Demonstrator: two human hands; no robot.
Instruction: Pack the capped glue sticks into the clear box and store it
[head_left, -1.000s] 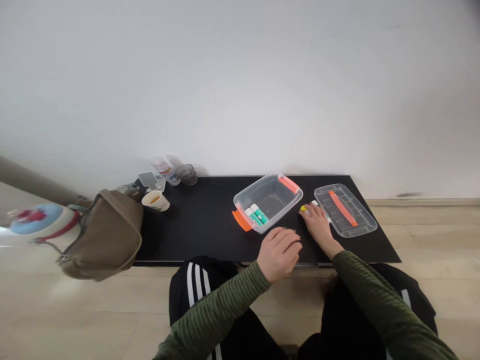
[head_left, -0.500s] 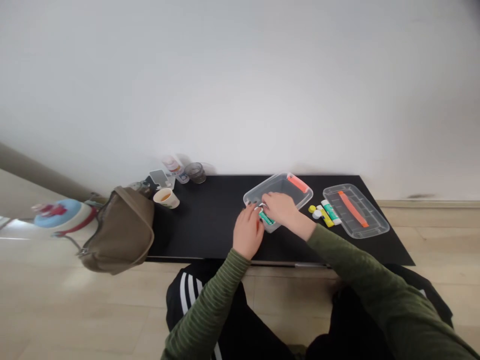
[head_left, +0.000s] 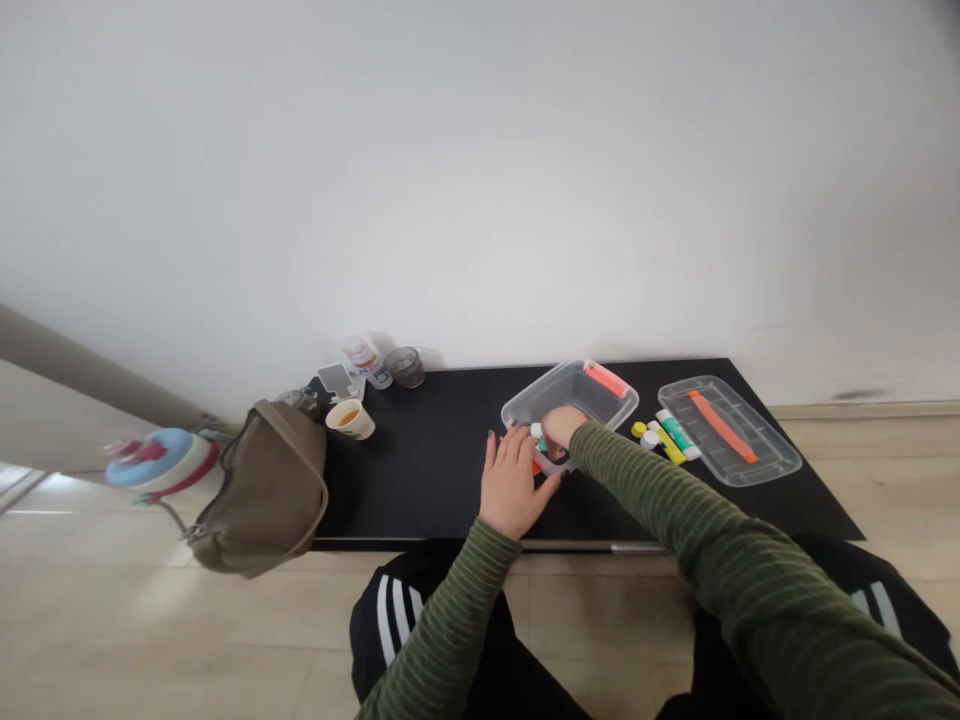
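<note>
A clear plastic box [head_left: 592, 392] with orange clips stands on the black table [head_left: 427, 470]. My left hand [head_left: 512, 485] lies flat and open on the table, its fingers touching the box's near-left corner. My right hand [head_left: 561, 428] reaches into the box with curled fingers, over the green-and-white glue sticks [head_left: 537, 433]; what it grips is hidden. Several more glue sticks [head_left: 666, 437], yellow and green, lie on the table right of the box. The clear lid [head_left: 727, 428] with an orange handle rests at the far right.
A paper cup of brown drink [head_left: 349, 418], a dark glass [head_left: 406, 366], a small bottle [head_left: 367, 358] and a phone [head_left: 334, 381] stand at the table's back left. A brown bag [head_left: 262, 490] sits at the left end. My legs in black trousers [head_left: 420, 620] are below.
My right hand left the loose glue sticks by the lid and moved left into the box. My left hand slid forward to the box's corner and opened flat.
</note>
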